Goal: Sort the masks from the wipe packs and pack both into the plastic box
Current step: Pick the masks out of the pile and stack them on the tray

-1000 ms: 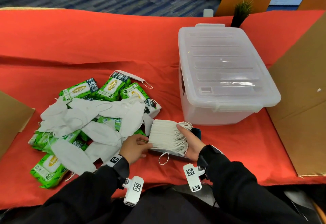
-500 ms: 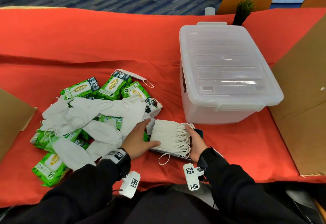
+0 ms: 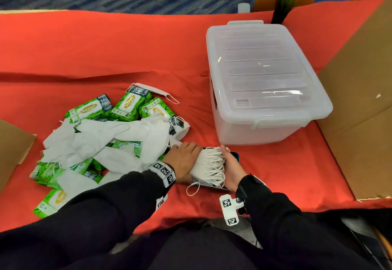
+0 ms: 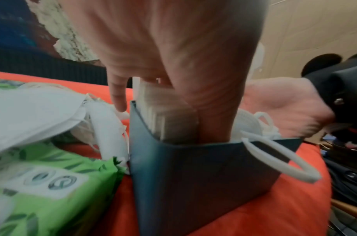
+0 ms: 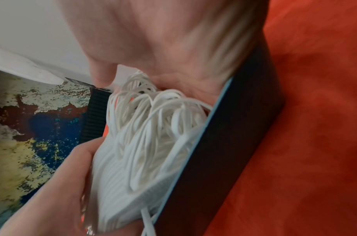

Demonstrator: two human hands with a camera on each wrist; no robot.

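Note:
A stack of white masks (image 3: pixel 209 163) stands on edge in a low dark blue carton (image 3: pixel 236 156) at the near middle of the red cloth. My left hand (image 3: pixel 183 159) lies over the stack's left side and grips it, thumb down inside the carton (image 4: pixel 204 175) against the masks (image 4: pixel 169 115). My right hand (image 3: pixel 231 167) cups the ear-loop side (image 5: pixel 149 135) and the carton wall (image 5: pixel 224 135). Green wipe packs (image 3: pixel 129 104) and loose white masks (image 3: pixel 110 133) lie mixed in a pile to the left. The clear plastic box (image 3: pixel 265 74) sits at the right rear, lid on.
Brown cardboard walls stand at the right (image 3: pixel 360 99) and at the left edge (image 3: pixel 12 140). A small plant (image 3: pixel 283 4) rises behind the box. One ear loop (image 3: pixel 193 189) hangs out of the carton toward me. Bare red cloth (image 3: pixel 106 46) stretches behind the pile.
My left hand has slid from the stack's near left corner up over its left side. The stack is now squeezed narrower between both hands. The right hand has stayed on the ear loops.

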